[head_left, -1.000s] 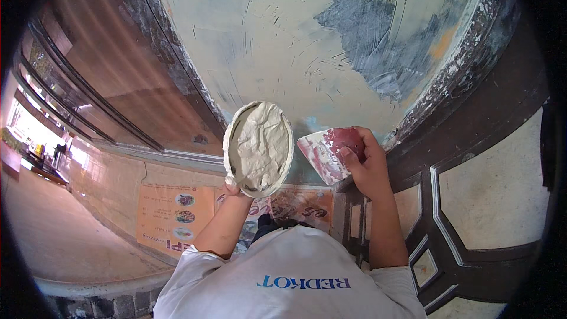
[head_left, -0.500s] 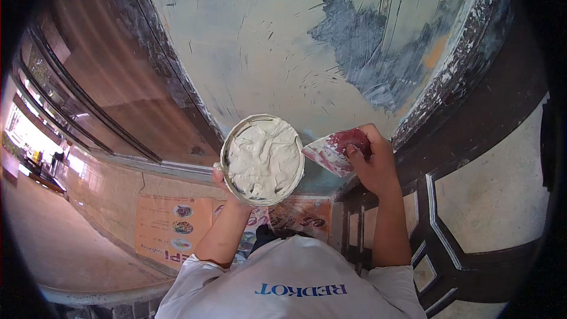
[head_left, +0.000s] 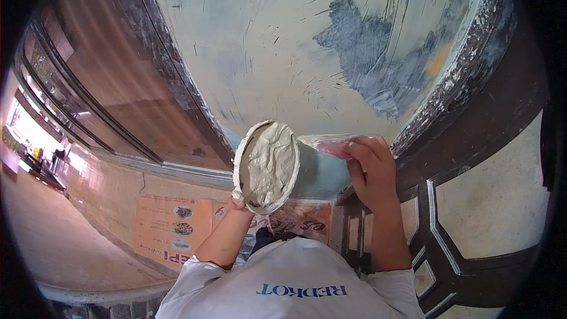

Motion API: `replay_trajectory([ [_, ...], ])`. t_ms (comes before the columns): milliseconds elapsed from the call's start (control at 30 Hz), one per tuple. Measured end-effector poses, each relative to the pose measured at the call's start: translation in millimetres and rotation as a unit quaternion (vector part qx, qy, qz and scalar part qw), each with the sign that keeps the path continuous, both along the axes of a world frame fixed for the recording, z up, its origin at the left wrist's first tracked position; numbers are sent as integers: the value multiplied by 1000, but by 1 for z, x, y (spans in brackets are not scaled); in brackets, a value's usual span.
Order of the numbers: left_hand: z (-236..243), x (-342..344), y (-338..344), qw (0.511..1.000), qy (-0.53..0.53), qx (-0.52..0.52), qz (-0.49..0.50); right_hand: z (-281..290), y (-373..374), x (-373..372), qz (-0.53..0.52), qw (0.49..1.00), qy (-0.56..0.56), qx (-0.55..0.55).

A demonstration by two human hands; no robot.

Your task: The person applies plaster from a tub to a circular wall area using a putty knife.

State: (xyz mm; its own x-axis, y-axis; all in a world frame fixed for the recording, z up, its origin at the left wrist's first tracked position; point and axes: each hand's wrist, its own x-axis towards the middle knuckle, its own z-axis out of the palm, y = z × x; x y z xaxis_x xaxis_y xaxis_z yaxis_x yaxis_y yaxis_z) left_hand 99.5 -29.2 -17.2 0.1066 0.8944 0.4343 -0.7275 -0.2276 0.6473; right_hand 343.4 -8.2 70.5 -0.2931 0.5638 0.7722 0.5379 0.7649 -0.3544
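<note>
My left hand point(head_left: 236, 204) grips a round tub point(head_left: 237, 171) from below and its left side. The tub is tilted so that its mouth looks like a narrow oval, and thick off-white putty point(head_left: 270, 165) fills it. In my right hand point(head_left: 375, 171) is a putty scraper point(head_left: 334, 147) with a red handle, its blade seen nearly edge-on and smeared with pale putty. The blade's tip lies close to the tub's right rim; I cannot tell whether they touch. Beyond both hands stands a wall panel point(head_left: 266, 47) coated in cream putty, with a bare blue-grey patch point(head_left: 360, 47).
Dark frames border the panel, with a brown pane point(head_left: 127, 82) to the left and a dark lattice with pale panels point(head_left: 490, 195) to the right. A printed orange sheet point(head_left: 159, 224) lies on the floor by my feet.
The tub has tipped from nearly face-on to a narrow oval and shifted slightly right and down. My right hand has turned the scraper, so its blade now shows almost edge-on.
</note>
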Motion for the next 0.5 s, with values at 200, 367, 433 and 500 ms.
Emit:
replay_trajectory([
  [200, 8, 3, 3, 1000, 8, -14, -14, -7, -1, -7, 28, 995, -48, 85],
  [367, 12, 5, 3, 1000, 8, 1, 1, -11, -3, -11, -1, 981, -107, 163],
  [433, 15, 5, 0, 1000, -17, -18, 11, -19, 1, -12, 6, 979, -104, 173],
  [500, 16, 7, 0, 998, -58, -34, 20, -23, 1, -12, 13, 978, -101, 184],
])
